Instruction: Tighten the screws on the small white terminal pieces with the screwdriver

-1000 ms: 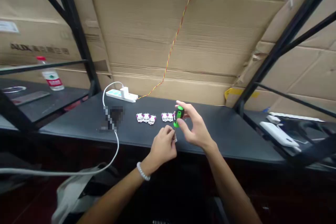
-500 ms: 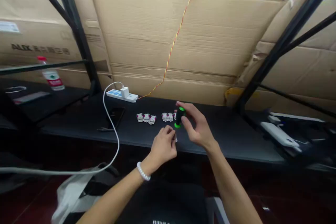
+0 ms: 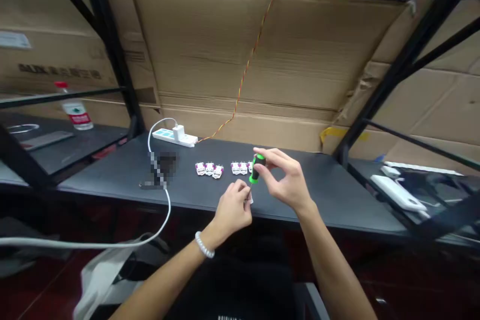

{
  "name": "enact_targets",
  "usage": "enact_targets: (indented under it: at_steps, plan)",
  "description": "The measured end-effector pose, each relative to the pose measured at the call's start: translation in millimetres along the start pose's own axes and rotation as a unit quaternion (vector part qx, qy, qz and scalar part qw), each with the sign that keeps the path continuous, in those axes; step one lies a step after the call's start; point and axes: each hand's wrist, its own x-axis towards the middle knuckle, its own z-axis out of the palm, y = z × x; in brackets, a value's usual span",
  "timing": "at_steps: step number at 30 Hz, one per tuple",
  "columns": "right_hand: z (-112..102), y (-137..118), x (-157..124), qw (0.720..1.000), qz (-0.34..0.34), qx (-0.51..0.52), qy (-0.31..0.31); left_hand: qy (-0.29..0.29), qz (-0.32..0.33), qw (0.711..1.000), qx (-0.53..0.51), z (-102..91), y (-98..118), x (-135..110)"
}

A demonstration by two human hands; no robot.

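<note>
Right hand (image 3: pixel 288 182), just right of frame centre, grips a stubby screwdriver (image 3: pixel 257 168) between thumb and fingertips. Handle is black with green ends, near upright, top tilted slightly right. Its tip is hidden, can't tell if it touches anything. Left hand (image 3: pixel 234 207) is just below and left of it, curled closed and pinching a small white part (image 3: pixel 248 200) at the fingertips. The part sits right under the screwdriver's lower end, at the near edge of the black bench (image 3: pixel 337 195). Bead bracelet (image 3: pixel 203 246) is on my left wrist. On the bench behind my hands, centre frame, is a row of small white-and-magenta pieces: a group of three (image 3: pixel 209 169) on the left and a few more (image 3: pixel 239 167) just beside the screwdriver, the rightmost partly hidden by it. Left of those is a blurred dark patch (image 3: pixel 161 170), can't tell what it is. Further back-left is a white power strip (image 3: pixel 174 136) with a charger plugged in; its white cable (image 3: pixel 165 210) loops forward over the bench edge and runs out lower left. A red-yellow twisted wire (image 3: pixel 247 60) runs down the cardboard (image 3: pixel 318 60) that fills the top of the frame, toward the strip. A bottle (image 3: pixel 75 109) with a red cap stands on the shelf at far left. A flat white item (image 3: pixel 397 192) lies on the shelf at far right.
</note>
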Motion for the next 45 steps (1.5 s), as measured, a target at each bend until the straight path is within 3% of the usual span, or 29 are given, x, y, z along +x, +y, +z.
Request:
enact_targets:
  at_steps: [5, 11, 17, 22, 24, 28, 34, 39, 45]
  plan:
    - [3.9, 3.1, -0.8, 0.998, 0.003, -0.057, 0.012, 0.006, 0.002, 1.0, -0.004, -0.3, 0.6, 0.4]
    - [2.6, 10.4, -5.1, 0.996, 0.023, 0.067, -0.053, -0.001, 0.0, 1.0, -0.004, -0.4, 0.2, 0.4]
    - [4.2, 11.2, -1.1, 1.0, -0.006, -0.023, -0.006, 0.0, 0.003, 1.0, -0.001, -1.5, 1.0, 0.4]
    - [4.0, 7.8, -3.9, 0.998, 0.0, 0.045, -0.043, 0.0, 0.001, 1.0, 0.001, -0.5, 0.1, -0.1]
    - [4.2, 7.0, -3.6, 0.998, 0.005, 0.056, -0.032, 0.0, 0.001, 1.0, 0.002, -0.2, 0.2, -0.1]
    - [3.8, 5.8, -0.7, 1.0, -0.007, -0.017, 0.011, 0.001, 0.005, 1.0, 0.005, -0.7, 1.2, 0.5]
    - [-2.5, 2.6, 0.6, 0.998, -0.008, 0.045, -0.049, 0.0, 0.004, 1.0, -0.002, -1.3, 1.6, 0.2]
    - [-2.1, 1.5, 2.9, 0.999, 0.0, -0.037, 0.0, 0.002, 0.004, 1.0, 0.001, -0.7, 1.6, 0.1]
    - [-6.0, 5.5, 0.6, 0.995, 0.0, 0.049, -0.084, -0.003, 0.0, 1.0, 0.002, -0.4, 1.1, 0.5]
